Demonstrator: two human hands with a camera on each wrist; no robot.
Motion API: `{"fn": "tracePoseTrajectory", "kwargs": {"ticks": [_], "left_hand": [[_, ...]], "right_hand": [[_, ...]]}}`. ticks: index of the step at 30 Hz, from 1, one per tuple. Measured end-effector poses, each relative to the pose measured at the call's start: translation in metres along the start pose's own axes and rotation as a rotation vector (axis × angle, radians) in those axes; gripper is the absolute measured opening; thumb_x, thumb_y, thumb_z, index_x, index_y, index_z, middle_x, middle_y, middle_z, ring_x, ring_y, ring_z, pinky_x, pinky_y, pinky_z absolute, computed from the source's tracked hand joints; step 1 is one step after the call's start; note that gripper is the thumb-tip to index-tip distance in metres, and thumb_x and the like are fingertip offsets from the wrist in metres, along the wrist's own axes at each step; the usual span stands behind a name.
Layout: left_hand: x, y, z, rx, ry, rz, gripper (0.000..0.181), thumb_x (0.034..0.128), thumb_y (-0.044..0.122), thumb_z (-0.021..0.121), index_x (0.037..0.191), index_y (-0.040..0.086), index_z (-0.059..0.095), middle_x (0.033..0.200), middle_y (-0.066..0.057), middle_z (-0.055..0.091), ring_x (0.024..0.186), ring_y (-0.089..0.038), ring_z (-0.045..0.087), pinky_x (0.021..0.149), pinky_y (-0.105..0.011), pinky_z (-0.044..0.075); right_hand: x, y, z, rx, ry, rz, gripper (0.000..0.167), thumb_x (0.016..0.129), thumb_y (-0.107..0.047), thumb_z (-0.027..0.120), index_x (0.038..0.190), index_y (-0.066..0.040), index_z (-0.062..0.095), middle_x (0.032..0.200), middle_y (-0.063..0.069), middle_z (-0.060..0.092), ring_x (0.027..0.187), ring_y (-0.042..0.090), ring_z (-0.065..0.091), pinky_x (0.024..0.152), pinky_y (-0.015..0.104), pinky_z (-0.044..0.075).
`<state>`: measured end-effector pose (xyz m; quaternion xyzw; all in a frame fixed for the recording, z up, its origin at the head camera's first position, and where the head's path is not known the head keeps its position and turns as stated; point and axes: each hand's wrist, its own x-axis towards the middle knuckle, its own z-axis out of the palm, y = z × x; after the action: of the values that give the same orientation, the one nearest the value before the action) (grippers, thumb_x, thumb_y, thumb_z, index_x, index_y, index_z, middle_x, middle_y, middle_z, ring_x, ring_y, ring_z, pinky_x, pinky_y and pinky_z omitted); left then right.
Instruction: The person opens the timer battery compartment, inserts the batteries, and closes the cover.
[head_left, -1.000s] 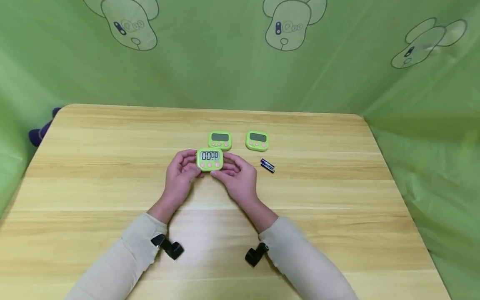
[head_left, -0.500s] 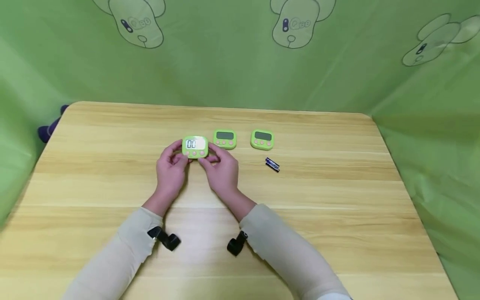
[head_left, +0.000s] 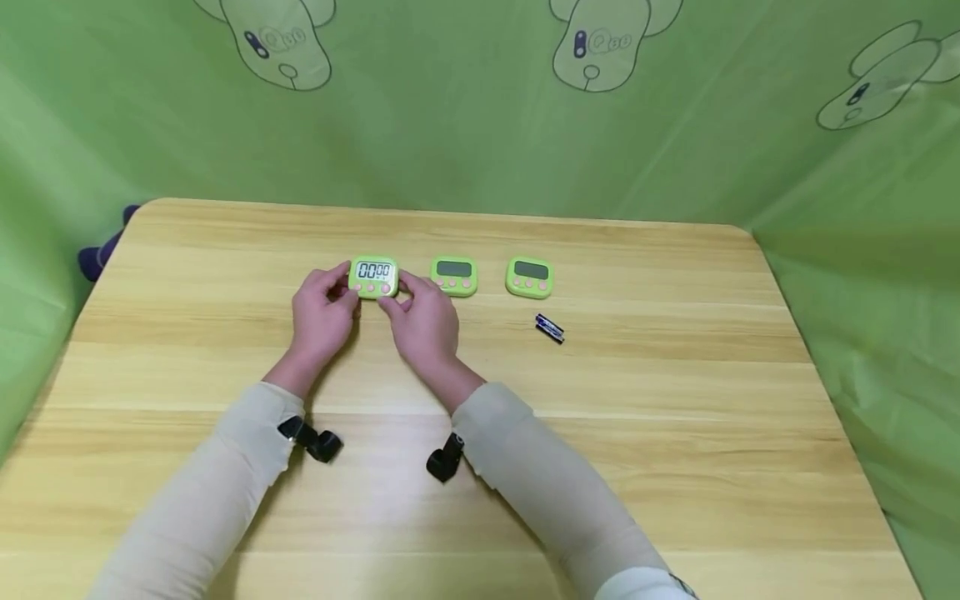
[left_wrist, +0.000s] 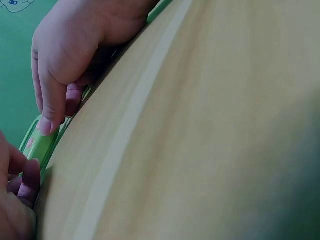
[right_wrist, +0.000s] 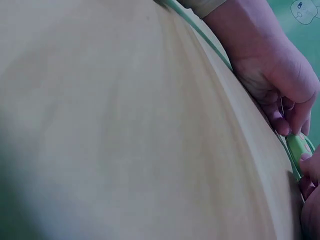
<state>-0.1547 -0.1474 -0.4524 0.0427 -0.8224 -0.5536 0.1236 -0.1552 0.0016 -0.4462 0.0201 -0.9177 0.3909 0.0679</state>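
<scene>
Fingers (head_left: pixel 334 273) pinching green timer (head_left: pixel 373 277), left hand (head_left: pixel 322 315) opposite right hand (head_left: pixel 424 323), forearms (head_left: pixel 197 493) converging

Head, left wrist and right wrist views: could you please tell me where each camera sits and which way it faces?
Head: on the person's head, facing forward and down at the table and held timer; left hand, right hand and sleeves show.
Left wrist: worn there, facing the held timer low along the table; right hand upper left, left hand cut off lower left.
Right wrist: worn there, facing the held timer likewise; left hand upper right, right hand cut off lower right.
Shared: both wrist views show the held timer between the hands.
</scene>
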Motion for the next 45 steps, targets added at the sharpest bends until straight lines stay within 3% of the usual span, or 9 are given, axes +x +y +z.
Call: {"fn": "tracePoseTrajectory", "kwargs": {"ticks": [6,17,28,33,38,45], "left_hand": [[0.004,0.0,0.0,0.081,-0.03,-0.014,0.042,0.0918,-0.002,0.062,0.134,-0.006,0.059,0.1,-0.016,0.057,0.087,-0.022,0.05,0.075,-0.029,0.044],[0.002,0.001,0.006,0.118,0.043,-0.01,0.033,0.0974,0.004,0.06,0.128,-0.006,0.062,0.103,-0.017,0.06,0.087,-0.025,0.053,0.074,-0.032,0.047],[-0.004,0.003,0.013,0.125,0.124,0.008,0.031,0.0948,0.003,0.062,0.124,-0.007,0.064,0.107,-0.018,0.063,0.082,-0.023,0.054,0.07,-0.03,0.046],[-0.005,0.003,0.014,0.066,0.146,-0.017,0.036,0.0932,0.001,0.062,0.128,-0.008,0.06,0.11,-0.017,0.06,0.084,-0.019,0.053,0.071,-0.027,0.047],[-0.012,0.004,0.014,-0.038,0.177,-0.039,0.039,0.0917,-0.001,0.062,0.13,-0.006,0.057,0.111,-0.015,0.056,0.087,-0.015,0.051,0.073,-0.023,0.048],[-0.034,0.012,0.023,-0.112,0.215,0.035,0.035,0.0868,-0.007,0.061,0.121,-0.008,0.062,0.107,-0.017,0.06,0.085,-0.015,0.053,0.066,-0.017,0.046]], "right_hand": [[0.002,-0.001,-0.001,-0.065,0.012,-0.011,0.049,0.089,-0.037,0.077,0.134,-0.02,0.066,0.098,-0.007,0.065,0.071,0.001,0.056,0.056,0.024,0.045],[0.005,-0.004,0.005,-0.201,0.013,-0.044,0.041,0.098,-0.034,0.066,0.135,-0.018,0.064,0.121,-0.001,0.066,0.083,0.011,0.064,0.06,0.025,0.051],[0.003,-0.001,0.003,-0.158,0.018,-0.058,0.043,0.097,-0.031,0.068,0.136,-0.016,0.063,0.121,0.0,0.067,0.079,0.01,0.06,0.063,0.026,0.051],[0.0,0.001,0.001,-0.08,0.029,-0.078,0.042,0.095,-0.026,0.071,0.134,-0.013,0.064,0.115,0.001,0.068,0.072,0.005,0.058,0.061,0.024,0.049],[-0.009,0.01,-0.007,0.08,0.036,-0.152,0.039,0.091,-0.016,0.076,0.127,-0.006,0.068,0.108,0.003,0.07,0.066,0.003,0.056,0.063,0.022,0.049],[-0.022,0.026,-0.027,0.295,0.011,-0.206,0.032,0.086,-0.005,0.078,0.116,0.003,0.071,0.103,0.01,0.071,0.065,0.009,0.059,0.06,0.021,0.053]]}}
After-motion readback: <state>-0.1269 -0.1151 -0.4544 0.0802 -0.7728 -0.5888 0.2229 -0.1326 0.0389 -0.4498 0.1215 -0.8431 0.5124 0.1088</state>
